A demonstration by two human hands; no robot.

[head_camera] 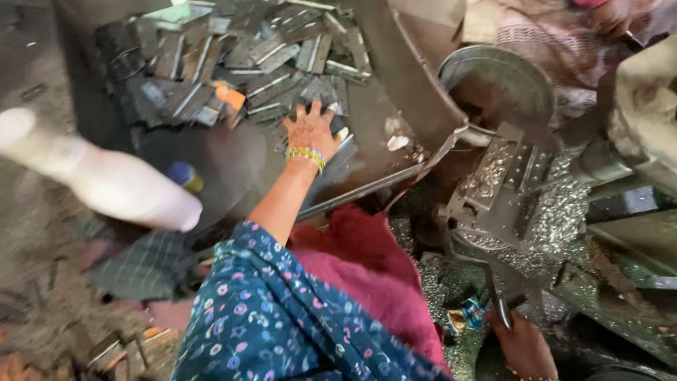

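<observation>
My left hand (pixel 310 130) is reaching out flat, fingers spread wide, and pressing down on the near edge of the heap of metal strips (pixel 240 60) without gripping any. The strips are lying just beyond my fingertips: thin, flat, grey rectangles with bright edges, piled crisscross. An orange piece (pixel 230 95) is sitting among them to the left of my hand. On that wrist I am wearing beaded bangles (pixel 306 156). My right hand (pixel 523 346), low and near my body, is closing around a dark lever handle (pixel 502 310). Glittering metal shavings (pixel 557 219) are surrounding the press (pixel 493 187) above it.
</observation>
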